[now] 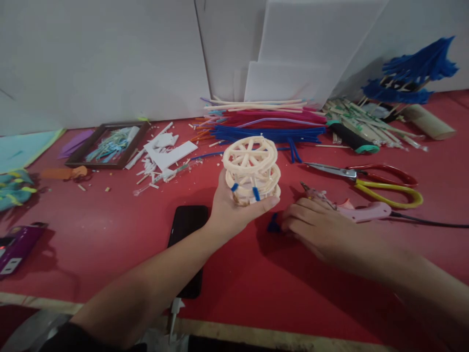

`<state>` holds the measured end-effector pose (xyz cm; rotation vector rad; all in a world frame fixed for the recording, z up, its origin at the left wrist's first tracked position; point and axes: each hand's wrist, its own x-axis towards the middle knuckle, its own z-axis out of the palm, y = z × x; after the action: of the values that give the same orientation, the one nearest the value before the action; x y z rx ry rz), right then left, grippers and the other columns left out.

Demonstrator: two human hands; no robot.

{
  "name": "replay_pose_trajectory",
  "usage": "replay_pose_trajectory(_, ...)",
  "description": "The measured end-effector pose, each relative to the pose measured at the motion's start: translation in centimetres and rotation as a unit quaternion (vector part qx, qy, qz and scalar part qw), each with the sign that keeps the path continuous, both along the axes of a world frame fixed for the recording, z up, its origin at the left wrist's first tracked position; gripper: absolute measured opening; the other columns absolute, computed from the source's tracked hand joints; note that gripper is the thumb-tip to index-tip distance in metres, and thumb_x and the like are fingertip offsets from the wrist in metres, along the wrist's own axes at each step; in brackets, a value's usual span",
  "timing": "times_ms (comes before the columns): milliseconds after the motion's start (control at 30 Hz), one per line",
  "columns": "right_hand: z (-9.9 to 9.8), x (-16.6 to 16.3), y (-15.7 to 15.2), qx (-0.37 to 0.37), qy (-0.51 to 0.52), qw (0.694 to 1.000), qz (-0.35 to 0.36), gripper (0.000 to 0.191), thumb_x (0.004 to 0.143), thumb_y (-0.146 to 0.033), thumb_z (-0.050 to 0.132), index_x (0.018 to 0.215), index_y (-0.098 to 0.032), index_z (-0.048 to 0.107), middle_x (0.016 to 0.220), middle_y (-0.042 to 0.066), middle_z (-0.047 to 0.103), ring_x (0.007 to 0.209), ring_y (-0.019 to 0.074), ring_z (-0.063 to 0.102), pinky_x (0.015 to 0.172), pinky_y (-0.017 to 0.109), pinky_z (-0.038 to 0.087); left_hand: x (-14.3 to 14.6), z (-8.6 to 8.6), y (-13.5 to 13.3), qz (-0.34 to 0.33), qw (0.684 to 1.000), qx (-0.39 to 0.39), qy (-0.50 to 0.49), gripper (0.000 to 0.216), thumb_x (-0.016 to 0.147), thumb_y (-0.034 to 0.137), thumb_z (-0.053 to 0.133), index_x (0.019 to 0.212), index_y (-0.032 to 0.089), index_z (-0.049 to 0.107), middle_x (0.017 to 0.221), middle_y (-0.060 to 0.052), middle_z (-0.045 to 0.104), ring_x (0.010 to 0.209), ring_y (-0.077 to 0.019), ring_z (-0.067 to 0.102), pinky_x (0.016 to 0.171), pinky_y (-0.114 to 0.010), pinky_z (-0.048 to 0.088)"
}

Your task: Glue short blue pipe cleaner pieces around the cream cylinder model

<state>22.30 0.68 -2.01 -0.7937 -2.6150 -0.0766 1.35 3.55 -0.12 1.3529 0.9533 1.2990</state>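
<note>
My left hand (234,205) grips a small round cage (251,166) made of cream fuzzy pipe cleaners, with a spoked wheel on top and blue bits on its side. It is held up over the red table. My right hand (308,222) rests low at the tabletop, fingers bent down at a small dark blue piece (274,223). Its fingertips are partly hidden, so whether they pinch the piece is unclear. Just beyond that hand lies a pink glue gun (370,212) with a black cord.
Scissors (351,173) with red and yellow handles lie at right. Bundled blue pipe cleaners (267,134) lie at the back. A black phone (188,225) sits by my left forearm. White scraps (164,149) and a brown frame (78,156) are at left; a blue-roofed model (414,73) stands back right.
</note>
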Motion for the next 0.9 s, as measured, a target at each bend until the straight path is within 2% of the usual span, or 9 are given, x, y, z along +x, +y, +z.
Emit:
replay_pose_trajectory(133,1.9,-0.5,-0.9,0.027,0.103,0.994,-0.022,0.023,0.097,-0.009,0.041,0.09,-0.022,0.059,0.084,0.005,0.07,0.077,0.0173,0.065,0.073,0.03,0.053,0.1,-0.4,-0.1,-0.002,1.0,0.001,0.008,0.072,0.059,0.03,0.09,0.118,0.021,0.049,0.124,-0.015,0.072,0.114,-0.0319,0.071,0.1,-0.053,0.058)
replay_pose_trajectory(300,3.5,-0.7,-2.4,0.077,0.173,0.969,-0.157,0.014,0.095,-0.012,0.055,0.099,-0.025,0.057,0.082,0.002,0.074,0.079,0.0164,0.071,0.073,0.028,0.056,0.1,-1.3,-0.5,-0.008,0.998,0.036,0.06,0.078,0.057,0.025,0.093,0.124,0.025,0.052,0.128,-0.012,0.07,0.123,-0.034,0.065,0.109,-0.057,0.051)
replay_pose_trajectory(400,3.5,-0.8,-2.7,0.097,0.19,0.957,-0.195,0.016,0.094,-0.013,0.059,0.102,-0.026,0.058,0.087,0.003,0.076,0.08,0.0171,0.073,0.072,0.03,0.059,0.0,-1.8,-0.5,-0.024,0.992,0.072,0.099,0.076,0.06,0.032,0.092,0.126,0.028,0.054,0.122,-0.009,0.072,0.123,-0.0358,0.065,0.106,-0.059,0.053)
replay_pose_trajectory(533,3.7,-0.9,-2.6,0.088,0.22,0.954,-0.183,0.012,0.095,-0.014,0.059,0.097,-0.025,0.062,0.085,0.003,0.077,0.078,0.0169,0.075,0.072,0.027,0.061,0.1,-2.0,-0.2,-0.037,0.988,0.101,0.114,0.073,0.062,0.039,0.09,0.126,0.029,0.055,0.121,-0.008,0.072,0.12,-0.0362,0.066,0.099,-0.059,0.057)
replay_pose_trajectory(700,4.1,-0.8,-2.4,0.099,0.211,0.963,-0.136,0.008,0.095,-0.015,0.059,0.095,-0.022,0.065,0.078,0.004,0.077,0.07,0.016,0.075,0.072,0.024,0.062,0.3,-2.3,-0.3,-0.043,0.985,0.141,0.094,0.094,0.053,0.039,0.095,0.132,0.023,0.046,0.133,-0.015,0.064,0.117,-0.0335,0.067,0.098,-0.053,0.058)
replay_pose_trajectory(900,3.9,-1.1,-2.4,0.097,0.208,0.964,-0.133,0.012,0.096,-0.016,0.058,0.094,-0.024,0.066,0.079,0.002,0.078,0.072,0.0171,0.076,0.07,0.025,0.064,0.3,-2.7,-0.2,-0.058,0.984,0.151,0.078,0.093,0.057,0.04,0.093,0.133,0.022,0.043,0.135,-0.018,0.061,0.119,-0.0323,0.066,0.098,-0.05,0.057)
